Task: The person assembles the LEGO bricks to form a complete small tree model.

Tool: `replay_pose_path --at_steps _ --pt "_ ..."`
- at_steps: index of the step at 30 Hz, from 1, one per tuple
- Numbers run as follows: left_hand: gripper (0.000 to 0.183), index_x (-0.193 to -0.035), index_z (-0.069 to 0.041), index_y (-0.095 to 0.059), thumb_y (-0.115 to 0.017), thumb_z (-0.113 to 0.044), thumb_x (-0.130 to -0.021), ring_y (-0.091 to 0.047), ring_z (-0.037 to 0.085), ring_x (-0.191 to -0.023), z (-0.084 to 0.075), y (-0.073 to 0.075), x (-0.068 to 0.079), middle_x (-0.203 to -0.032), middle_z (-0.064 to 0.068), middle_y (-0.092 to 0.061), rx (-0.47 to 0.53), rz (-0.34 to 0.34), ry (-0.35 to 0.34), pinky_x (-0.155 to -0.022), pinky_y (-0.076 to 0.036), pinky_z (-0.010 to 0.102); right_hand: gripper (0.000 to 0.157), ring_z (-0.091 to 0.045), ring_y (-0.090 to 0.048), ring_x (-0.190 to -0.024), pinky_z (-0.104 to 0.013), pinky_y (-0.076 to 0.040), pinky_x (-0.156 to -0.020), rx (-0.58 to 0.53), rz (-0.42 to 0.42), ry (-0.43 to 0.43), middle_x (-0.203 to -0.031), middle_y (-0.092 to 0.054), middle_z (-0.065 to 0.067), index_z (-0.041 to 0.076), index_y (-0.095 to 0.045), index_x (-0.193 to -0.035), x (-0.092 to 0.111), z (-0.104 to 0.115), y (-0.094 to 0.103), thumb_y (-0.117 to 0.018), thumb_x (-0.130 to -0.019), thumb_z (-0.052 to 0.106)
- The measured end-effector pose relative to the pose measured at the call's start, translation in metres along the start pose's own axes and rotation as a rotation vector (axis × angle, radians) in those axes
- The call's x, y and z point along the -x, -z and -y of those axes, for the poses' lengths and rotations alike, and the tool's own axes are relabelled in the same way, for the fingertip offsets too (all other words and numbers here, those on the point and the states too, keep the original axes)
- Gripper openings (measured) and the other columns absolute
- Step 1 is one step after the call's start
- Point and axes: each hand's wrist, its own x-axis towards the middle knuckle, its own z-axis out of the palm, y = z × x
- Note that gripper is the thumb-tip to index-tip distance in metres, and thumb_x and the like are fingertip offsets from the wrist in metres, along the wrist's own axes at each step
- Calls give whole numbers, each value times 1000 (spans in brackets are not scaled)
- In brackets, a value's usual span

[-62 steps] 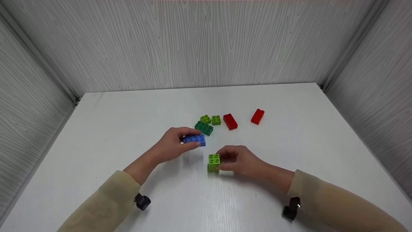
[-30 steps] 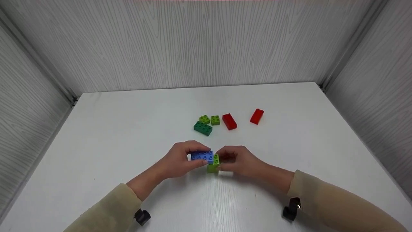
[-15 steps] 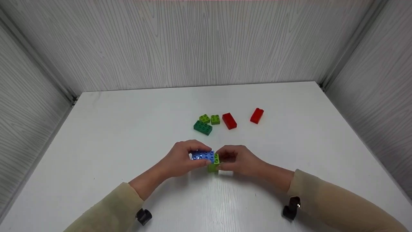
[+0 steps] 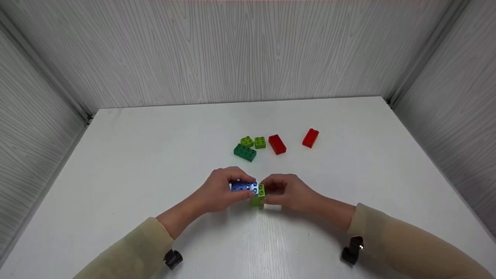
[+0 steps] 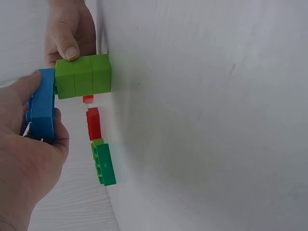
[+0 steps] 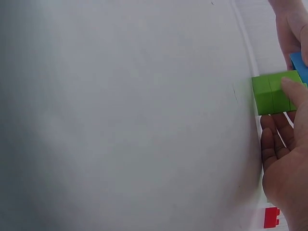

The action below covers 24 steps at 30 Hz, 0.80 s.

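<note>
**Blue brick at top of light green stack, fingers of both hands clamped**

Left hand (image 4: 219,190): fingers and thumb clamped on blue brick (image 5: 42,103). Right hand (image 4: 288,192): fingers and thumb pinching light green stack (image 5: 83,76) on its upper part; three bricks tall, upright. Blue brick sits at the stack's top, overhanging toward the surface's left edge. Bit of green stud shows between them in left wrist view, so probably not fully seated. Stack's foot looks to be on the surface (image 4: 155,147), roughly midway between left and right edges; near edge out of frame.

Handling, judged: hard plastic by the look, so light, stiff, not fragile. Smooth glossy sides may slip a little; studs should give some bite. Best hold on blue brick: its two long sides, close to the stack end, so the overhang doesn't lever it crooked. Best on stack: opposite faces, lower down; a high pinch could let the foot skid.

Farther out, toward the surface's far edge: dark green brick (image 4: 245,152), left small green brick (image 4: 247,142) just beside it, right small green brick (image 4: 260,142), inner red brick (image 4: 277,144), then outer red brick (image 4: 310,138), nearest the right edge.
</note>
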Motion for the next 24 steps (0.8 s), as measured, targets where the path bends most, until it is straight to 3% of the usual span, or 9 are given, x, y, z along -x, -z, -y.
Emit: replay_pose_path --at_steps 17,24 --pt "32 -126 -18 -80 -83 -27 -95 -65 16 -107 -12 0 -2 -114 -7 -73 3 39 12 -91 -57 36 35 -13 -68 -112 -35 -57 -100 6 -16 -12 -120 -74 10 32 -75 -126 12 5 1 -86 -93 31" --pt "33 -127 -17 -78 -83 -29 -96 -64 14 -105 -6 -5 3 -114 -7 -72 25 6 -19 -91 -57 35 36 -16 -68 -112 -34 -57 -99 -14 -10 -22 -120 -74 9 32 -75 -127 12 5 0 -86 -93 31"
